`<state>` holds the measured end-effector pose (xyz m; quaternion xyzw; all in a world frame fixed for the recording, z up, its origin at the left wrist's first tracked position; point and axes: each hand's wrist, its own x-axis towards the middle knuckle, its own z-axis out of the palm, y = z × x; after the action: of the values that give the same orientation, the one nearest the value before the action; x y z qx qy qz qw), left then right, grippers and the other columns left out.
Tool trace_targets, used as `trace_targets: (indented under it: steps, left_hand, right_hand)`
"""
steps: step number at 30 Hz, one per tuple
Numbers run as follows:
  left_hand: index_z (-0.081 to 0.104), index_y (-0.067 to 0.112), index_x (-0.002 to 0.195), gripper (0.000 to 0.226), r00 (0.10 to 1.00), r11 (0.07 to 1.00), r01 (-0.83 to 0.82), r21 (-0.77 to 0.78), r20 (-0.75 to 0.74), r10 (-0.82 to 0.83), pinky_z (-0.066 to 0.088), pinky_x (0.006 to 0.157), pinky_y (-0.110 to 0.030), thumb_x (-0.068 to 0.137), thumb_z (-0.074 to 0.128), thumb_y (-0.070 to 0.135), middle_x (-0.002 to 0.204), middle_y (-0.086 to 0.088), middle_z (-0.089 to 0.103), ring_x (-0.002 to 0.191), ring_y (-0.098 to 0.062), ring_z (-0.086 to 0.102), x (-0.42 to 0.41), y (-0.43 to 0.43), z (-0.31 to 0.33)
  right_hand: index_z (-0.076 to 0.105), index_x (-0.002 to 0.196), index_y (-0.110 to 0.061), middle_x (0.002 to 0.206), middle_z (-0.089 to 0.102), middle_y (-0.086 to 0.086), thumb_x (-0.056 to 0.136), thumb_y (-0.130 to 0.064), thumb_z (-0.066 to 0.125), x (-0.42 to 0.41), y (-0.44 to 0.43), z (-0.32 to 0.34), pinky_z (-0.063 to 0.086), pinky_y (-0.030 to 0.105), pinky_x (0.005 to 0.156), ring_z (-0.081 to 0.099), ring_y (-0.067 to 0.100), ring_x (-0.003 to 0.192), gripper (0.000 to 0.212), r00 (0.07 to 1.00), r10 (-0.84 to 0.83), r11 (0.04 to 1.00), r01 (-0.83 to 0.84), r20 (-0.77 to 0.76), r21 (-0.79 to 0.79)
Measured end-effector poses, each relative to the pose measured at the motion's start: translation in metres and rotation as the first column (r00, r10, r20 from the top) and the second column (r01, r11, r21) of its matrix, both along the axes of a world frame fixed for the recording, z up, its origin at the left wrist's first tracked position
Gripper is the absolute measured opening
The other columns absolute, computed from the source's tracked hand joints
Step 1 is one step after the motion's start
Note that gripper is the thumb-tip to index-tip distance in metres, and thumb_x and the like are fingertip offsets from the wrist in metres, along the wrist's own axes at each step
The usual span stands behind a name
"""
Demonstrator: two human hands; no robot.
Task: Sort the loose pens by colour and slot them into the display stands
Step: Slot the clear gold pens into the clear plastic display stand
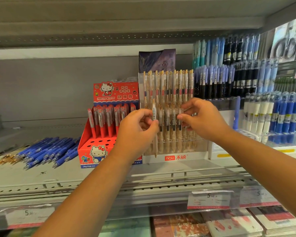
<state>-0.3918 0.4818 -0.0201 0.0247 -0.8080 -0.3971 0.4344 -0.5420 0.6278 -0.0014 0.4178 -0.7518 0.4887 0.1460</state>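
On the grey metal shelf [41,175] I see the clear acrylic display stand [176,157] full of gold-clipped pens, just right of the red cardboard cat-printed stand [115,92]. Loose blue pens [46,151] lie heaped far left. My left hand [137,132] pinches one clear gold-tipped pen [154,111] upright before the acrylic stand's front row. My right hand [203,118] curls at that row; I cannot tell if it grips.
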Motion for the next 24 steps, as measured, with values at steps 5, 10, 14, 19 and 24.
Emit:
trace_targets:
  steps: [5,10,14,19,24]
  left_hand:
    - [0.064,0.029,0.100,0.022,1.000,0.999,0.011,0.035,-0.002,-0.011,0.060,0.076,-0.040,0.091,0.065,0.009,0.088,-0.008,0.068,0.084,-0.027,0.070,0.000,0.001,-0.001]
    - [0.066,0.019,0.098,0.015,1.000,0.999,0.018,0.042,-0.004,-0.017,0.059,0.078,-0.043,0.090,0.067,0.007,0.090,-0.009,0.068,0.084,-0.028,0.070,0.001,0.001,0.000]
    - [0.066,0.018,0.099,0.015,0.999,0.998,0.053,0.042,-0.008,-0.052,0.059,0.077,-0.041,0.089,0.068,0.007,0.088,-0.006,0.068,0.084,-0.025,0.069,0.001,0.004,0.002]
    - [0.069,0.013,0.099,0.013,0.997,0.997,0.070,-0.011,-0.033,-0.070,0.059,0.077,-0.039,0.089,0.069,0.005,0.085,-0.004,0.069,0.079,-0.022,0.069,0.000,0.008,0.003]
    - [0.068,0.017,0.106,0.021,0.995,0.993,0.080,-0.087,-0.044,-0.084,0.056,0.081,-0.028,0.088,0.071,0.008,0.093,0.003,0.071,0.087,-0.008,0.068,0.002,0.010,0.002]
  right_hand:
    - [0.064,0.103,-0.027,0.088,0.070,-0.009,0.085,-0.030,0.075,-0.001,0.002,0.000,0.061,0.032,0.070,0.068,0.006,0.075,0.022,0.999,-0.026,0.999,0.026,-0.032,0.018]
    - [0.064,0.121,-0.025,0.098,0.066,-0.012,0.088,-0.040,0.069,0.002,0.008,0.003,0.046,0.015,0.070,0.059,0.002,0.081,0.036,0.972,-0.162,0.985,0.150,-0.172,-0.083]
    - [0.067,0.113,-0.024,0.097,0.066,-0.016,0.089,-0.038,0.067,0.022,0.007,0.010,0.047,0.010,0.069,0.061,-0.001,0.086,0.027,0.987,-0.018,0.996,0.003,-0.161,-0.095]
    - [0.070,0.099,-0.018,0.088,0.070,-0.006,0.083,-0.026,0.077,0.048,-0.005,0.009,0.054,0.016,0.074,0.066,0.003,0.081,0.019,0.974,0.224,0.973,-0.226,-0.031,-0.046]
    - [0.065,0.088,-0.018,0.082,0.068,0.001,0.084,-0.018,0.076,0.050,-0.006,0.011,0.059,0.030,0.072,0.068,0.016,0.078,0.011,0.975,0.219,0.971,-0.213,0.047,-0.106]
